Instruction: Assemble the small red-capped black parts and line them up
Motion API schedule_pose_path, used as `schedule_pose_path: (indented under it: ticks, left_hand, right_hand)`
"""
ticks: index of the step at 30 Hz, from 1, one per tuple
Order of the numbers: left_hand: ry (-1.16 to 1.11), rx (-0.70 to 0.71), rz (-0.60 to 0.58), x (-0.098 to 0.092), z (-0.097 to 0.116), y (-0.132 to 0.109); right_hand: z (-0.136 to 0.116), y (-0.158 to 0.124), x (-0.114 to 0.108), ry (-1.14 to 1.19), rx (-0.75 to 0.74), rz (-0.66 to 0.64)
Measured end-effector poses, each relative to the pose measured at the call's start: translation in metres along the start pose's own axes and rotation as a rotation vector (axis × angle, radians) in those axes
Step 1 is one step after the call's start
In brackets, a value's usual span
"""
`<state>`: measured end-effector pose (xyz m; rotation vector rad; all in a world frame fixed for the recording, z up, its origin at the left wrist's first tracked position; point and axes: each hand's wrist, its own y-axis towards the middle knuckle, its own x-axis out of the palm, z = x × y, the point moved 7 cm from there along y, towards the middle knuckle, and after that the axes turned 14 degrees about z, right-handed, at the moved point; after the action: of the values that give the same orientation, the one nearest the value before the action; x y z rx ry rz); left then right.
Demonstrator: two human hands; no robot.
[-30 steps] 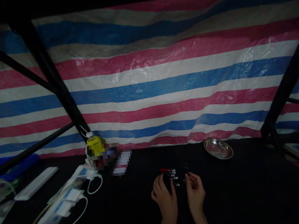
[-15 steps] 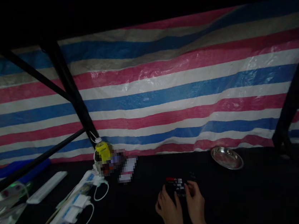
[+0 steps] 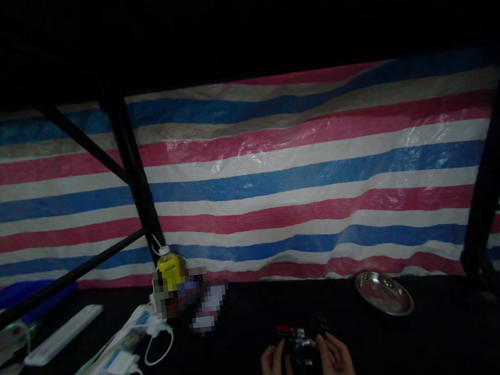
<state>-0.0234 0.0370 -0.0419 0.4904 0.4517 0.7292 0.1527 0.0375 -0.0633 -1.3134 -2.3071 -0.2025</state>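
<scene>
Several short, dark marker-like sticks lie close together on the black surface between my hands. One has a red end (image 3: 284,329), and pale or silvery bands (image 3: 302,343) show on others. My left hand (image 3: 277,372) is at their left side, thumb and forefinger apart and their tips close to the sticks. At the right side, my right hand (image 3: 337,363) has its thumb and forefinger pinched together by the end of a middle stick. What lies within that pinch is too dark to make out.
A round metal dish (image 3: 384,294) stands at the back right. Power strips (image 3: 113,371) with white cables run along the left. Behind them are a yellow bottle (image 3: 170,272) and a blurred-out packet (image 3: 209,307). Black frame posts (image 3: 134,182) rise before a striped sheet (image 3: 303,175).
The view has tilted up, so everything sits lower. My hands have spread slightly apart, and the sticks, earlier in a tight row, now lie looser.
</scene>
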Motion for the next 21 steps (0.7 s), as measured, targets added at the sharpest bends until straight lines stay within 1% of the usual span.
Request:
schedule_pose_path:
  ticks: [2,7,9,12,15,18,21]
  left_hand:
    - [-0.061,0.021,0.022,-0.004,0.009,0.0]
    - [-0.118,0.077,-0.087,-0.004,0.022,0.002]
    - [-0.138,0.104,-0.094,-0.004,0.025,0.003]
    - [-0.164,0.122,-0.078,-0.006,0.027,0.004]
    - [-0.171,0.111,-0.108,-0.005,0.028,0.004]
    - [-0.184,0.085,-0.153,-0.004,0.03,0.004]
    - [-0.204,0.031,-0.164,-0.006,0.035,0.006]
  right_hand:
    - [-0.006,0.001,-0.004,0.014,-0.009,0.025]
    - [-0.016,0.002,-0.014,-0.013,-0.044,0.108]
    - [-0.017,0.003,-0.015,-0.057,-0.051,0.119]
    - [-0.018,0.002,-0.011,-0.102,-0.058,0.072]
    - [-0.018,-0.001,-0.008,-0.127,-0.084,0.039]
    - [-0.016,-0.006,-0.005,-0.185,-0.088,-0.031]
    - [-0.017,-0.011,-0.002,-0.219,-0.099,-0.109]
